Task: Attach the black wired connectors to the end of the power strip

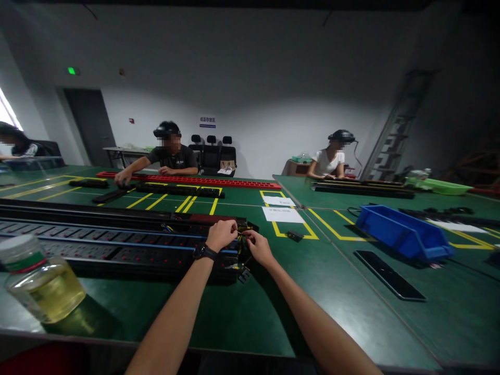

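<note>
Both hands meet at the right end of a long black slotted rail assembly [152,255] with red dots and blue strips. My left hand [221,235], a black watch on its wrist, rests over that end with its fingers pinched together. Close beside it, my right hand [258,247] has thumb and index finger closed at some thin wires [241,240]. What exactly each pinch holds is too small and dark to tell. A small dark connector [244,276] lies on the table just below the rail's end.
A bottle of yellow liquid [47,286] stands at front left. To the right are a blue bin [402,234] and a phone [390,275]. Paper sheets [283,214] and a small black block [295,236] lie ahead. Co-workers sit beyond a red rail [187,179].
</note>
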Available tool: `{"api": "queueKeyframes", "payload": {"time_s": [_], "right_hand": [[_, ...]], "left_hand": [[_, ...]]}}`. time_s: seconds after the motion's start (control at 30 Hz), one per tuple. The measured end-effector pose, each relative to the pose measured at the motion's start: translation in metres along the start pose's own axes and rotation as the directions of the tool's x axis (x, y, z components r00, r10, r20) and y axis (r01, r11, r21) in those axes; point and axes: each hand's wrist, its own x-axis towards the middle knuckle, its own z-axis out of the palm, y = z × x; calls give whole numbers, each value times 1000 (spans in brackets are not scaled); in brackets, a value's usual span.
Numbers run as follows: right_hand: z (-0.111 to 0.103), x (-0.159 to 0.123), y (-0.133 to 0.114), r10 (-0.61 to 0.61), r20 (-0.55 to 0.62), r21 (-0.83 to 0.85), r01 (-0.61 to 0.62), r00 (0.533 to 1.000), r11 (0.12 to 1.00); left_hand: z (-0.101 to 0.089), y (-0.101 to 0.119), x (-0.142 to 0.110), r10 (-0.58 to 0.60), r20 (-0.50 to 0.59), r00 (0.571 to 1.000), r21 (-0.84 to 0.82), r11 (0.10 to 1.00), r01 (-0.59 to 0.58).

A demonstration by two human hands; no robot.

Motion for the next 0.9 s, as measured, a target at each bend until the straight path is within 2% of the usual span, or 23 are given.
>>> {"api": "queueKeyframes", "payload": {"time_s": [0.47,0.7,0.9], "right_hand": [[0,-3,-2,-28,8,-36,29,1000,999],[0,0,4,-68,22,-48,69,997,996],[1,1,13,-100,83,57,96,991,994]], "left_hand": [[4,-5,6,17,47,999,7,1000,-17],[4,-2,3,122,68,990,17,992,-123],[4,1,5,49,74,996,-17,999,-48]]}}
